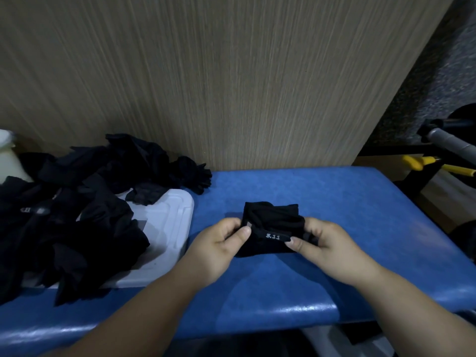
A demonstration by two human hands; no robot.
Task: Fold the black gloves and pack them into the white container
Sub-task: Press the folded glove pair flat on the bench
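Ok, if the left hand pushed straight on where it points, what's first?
The folded black glove the left hand pinches; beyond it, likely the right hand on the other end.

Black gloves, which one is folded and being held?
The glove with white 5.11 lettering, pinched by the left hand and right hand over the blue bench; the others lie loose in a heap.

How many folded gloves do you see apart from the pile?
1: the glove pinched by the left hand and right hand over the bench. The pile on the left may hide more.
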